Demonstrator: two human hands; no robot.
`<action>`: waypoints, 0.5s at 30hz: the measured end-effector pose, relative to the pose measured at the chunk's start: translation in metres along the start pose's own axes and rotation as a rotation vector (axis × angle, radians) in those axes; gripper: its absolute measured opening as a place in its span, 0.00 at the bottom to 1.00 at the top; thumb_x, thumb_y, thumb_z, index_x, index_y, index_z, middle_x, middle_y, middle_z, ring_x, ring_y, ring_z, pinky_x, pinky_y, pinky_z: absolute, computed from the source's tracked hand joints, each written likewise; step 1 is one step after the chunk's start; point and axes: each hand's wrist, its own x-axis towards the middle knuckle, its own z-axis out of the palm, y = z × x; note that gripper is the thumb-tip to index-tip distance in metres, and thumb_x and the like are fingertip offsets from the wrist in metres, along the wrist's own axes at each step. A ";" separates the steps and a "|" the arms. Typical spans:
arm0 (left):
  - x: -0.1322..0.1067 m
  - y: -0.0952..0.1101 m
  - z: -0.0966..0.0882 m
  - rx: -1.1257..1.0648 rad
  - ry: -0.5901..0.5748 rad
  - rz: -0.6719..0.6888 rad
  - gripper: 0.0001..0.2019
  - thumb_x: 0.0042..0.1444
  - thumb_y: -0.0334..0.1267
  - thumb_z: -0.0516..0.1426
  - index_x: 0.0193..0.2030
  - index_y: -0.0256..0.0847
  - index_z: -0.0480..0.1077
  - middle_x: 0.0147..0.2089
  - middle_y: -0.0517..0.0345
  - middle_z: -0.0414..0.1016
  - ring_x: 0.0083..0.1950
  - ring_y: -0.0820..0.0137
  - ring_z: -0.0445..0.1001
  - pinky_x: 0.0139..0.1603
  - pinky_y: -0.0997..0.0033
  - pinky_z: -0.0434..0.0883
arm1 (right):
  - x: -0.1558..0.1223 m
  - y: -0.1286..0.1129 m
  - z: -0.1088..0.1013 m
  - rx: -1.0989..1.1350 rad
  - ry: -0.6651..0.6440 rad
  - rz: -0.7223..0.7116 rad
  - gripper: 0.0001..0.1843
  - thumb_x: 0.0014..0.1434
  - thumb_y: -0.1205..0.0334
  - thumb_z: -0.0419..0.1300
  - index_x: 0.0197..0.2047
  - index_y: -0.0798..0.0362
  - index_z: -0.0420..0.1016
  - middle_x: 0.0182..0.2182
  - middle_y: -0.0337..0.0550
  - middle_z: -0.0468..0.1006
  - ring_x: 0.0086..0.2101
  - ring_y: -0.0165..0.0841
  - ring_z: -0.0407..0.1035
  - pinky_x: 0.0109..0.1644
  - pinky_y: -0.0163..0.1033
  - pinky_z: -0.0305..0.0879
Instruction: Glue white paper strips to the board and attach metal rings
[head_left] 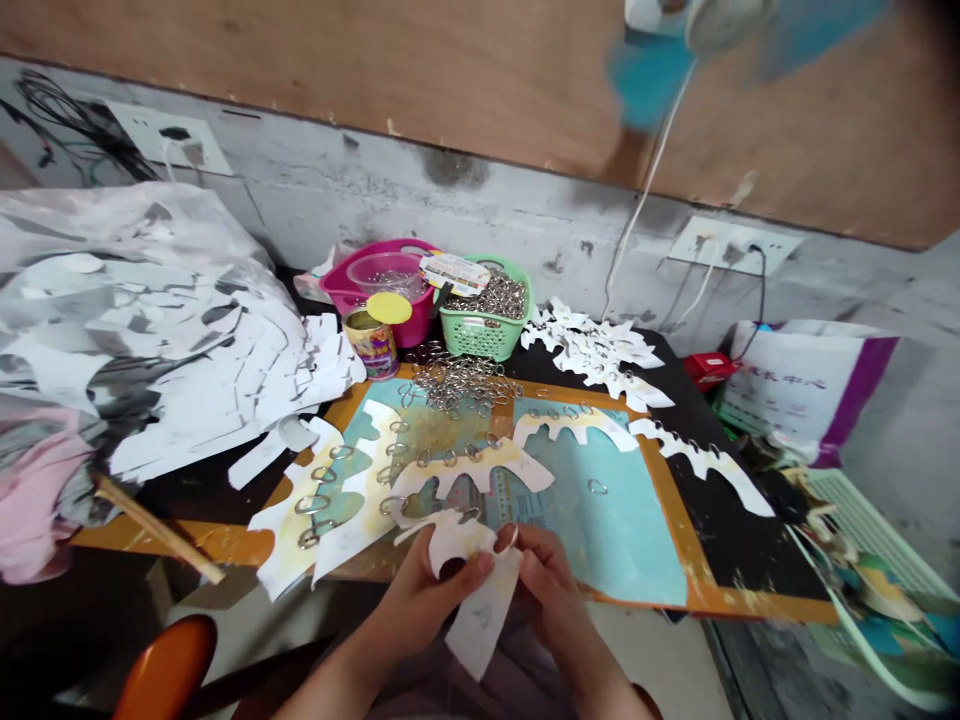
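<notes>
My left hand point(424, 600) pinches a white cut-out paper shape point(480, 610) at the near edge of the table. My right hand point(551, 590) is closed on the same shape and holds a small metal ring point(512, 538) at its top edge. Just beyond my hands lie more white paper shapes with rings threaded through them point(337, 500) on a blue and orange board point(637, 530). A loose pile of metal rings point(457, 385) lies at the far end of the board.
A green basket of rings point(484, 320), a pink tub point(352, 285) and a small tin point(373, 345) stand at the back. Paper cut-outs pile up left point(195, 380) and back right point(600, 355). A white bag point(802, 385) is at right, an orange stool point(165, 670) below left.
</notes>
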 end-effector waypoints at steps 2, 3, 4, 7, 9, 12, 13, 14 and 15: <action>0.000 -0.002 0.000 0.036 -0.037 0.030 0.18 0.47 0.49 0.70 0.32 0.38 0.71 0.26 0.61 0.70 0.26 0.73 0.66 0.28 0.76 0.66 | 0.002 -0.002 -0.002 -0.059 0.031 0.003 0.25 0.59 0.38 0.61 0.28 0.52 0.65 0.22 0.33 0.59 0.23 0.26 0.51 0.26 0.32 0.49; 0.000 -0.002 -0.001 0.060 -0.062 0.043 0.17 0.47 0.49 0.69 0.31 0.38 0.71 0.26 0.61 0.70 0.27 0.73 0.65 0.28 0.76 0.66 | 0.004 -0.004 -0.003 -0.118 0.055 -0.002 0.25 0.60 0.41 0.62 0.26 0.52 0.63 0.22 0.33 0.57 0.24 0.26 0.49 0.26 0.32 0.47; 0.002 -0.003 -0.003 0.086 -0.089 0.053 0.17 0.48 0.48 0.69 0.31 0.38 0.72 0.26 0.60 0.70 0.27 0.72 0.66 0.28 0.76 0.66 | 0.005 -0.006 -0.004 -0.182 0.077 -0.012 0.24 0.62 0.43 0.61 0.25 0.53 0.61 0.21 0.32 0.55 0.24 0.26 0.47 0.26 0.32 0.46; 0.006 -0.002 -0.009 0.109 -0.169 0.028 0.16 0.45 0.45 0.71 0.33 0.38 0.73 0.28 0.59 0.72 0.29 0.71 0.68 0.30 0.75 0.66 | 0.003 -0.016 -0.004 -0.319 0.043 -0.054 0.23 0.66 0.48 0.58 0.25 0.53 0.61 0.22 0.33 0.56 0.25 0.26 0.48 0.28 0.33 0.46; 0.007 0.000 -0.014 0.059 -0.225 -0.028 0.21 0.37 0.44 0.74 0.36 0.39 0.74 0.31 0.58 0.75 0.31 0.69 0.70 0.31 0.74 0.68 | -0.001 -0.023 -0.001 -0.372 -0.037 -0.094 0.20 0.66 0.50 0.57 0.27 0.52 0.63 0.23 0.34 0.60 0.26 0.27 0.52 0.29 0.34 0.49; 0.004 0.003 -0.022 -0.021 -0.243 -0.055 0.28 0.29 0.42 0.76 0.39 0.41 0.74 0.34 0.56 0.77 0.32 0.66 0.73 0.33 0.70 0.72 | -0.009 -0.031 0.004 -0.415 -0.153 -0.145 0.16 0.66 0.52 0.57 0.30 0.52 0.66 0.26 0.37 0.67 0.28 0.29 0.59 0.33 0.35 0.53; 0.002 0.004 -0.024 -0.026 -0.227 -0.050 0.28 0.28 0.43 0.76 0.38 0.41 0.75 0.34 0.55 0.78 0.33 0.65 0.74 0.33 0.69 0.72 | -0.011 -0.033 0.005 -0.426 -0.166 -0.159 0.15 0.66 0.52 0.57 0.30 0.52 0.67 0.27 0.37 0.68 0.29 0.29 0.60 0.34 0.35 0.54; 0.001 0.006 -0.026 -0.024 -0.183 -0.042 0.28 0.26 0.45 0.76 0.37 0.42 0.75 0.33 0.54 0.78 0.33 0.63 0.75 0.33 0.68 0.73 | -0.011 -0.034 0.004 -0.435 -0.162 -0.166 0.15 0.67 0.53 0.57 0.30 0.52 0.67 0.27 0.37 0.68 0.29 0.29 0.60 0.34 0.35 0.54; 0.001 0.007 -0.028 -0.022 -0.136 -0.035 0.30 0.23 0.48 0.76 0.37 0.42 0.76 0.33 0.53 0.78 0.33 0.61 0.76 0.34 0.65 0.74 | -0.012 -0.035 0.001 -0.439 -0.137 -0.167 0.15 0.67 0.53 0.56 0.30 0.51 0.66 0.26 0.37 0.67 0.28 0.29 0.59 0.33 0.35 0.54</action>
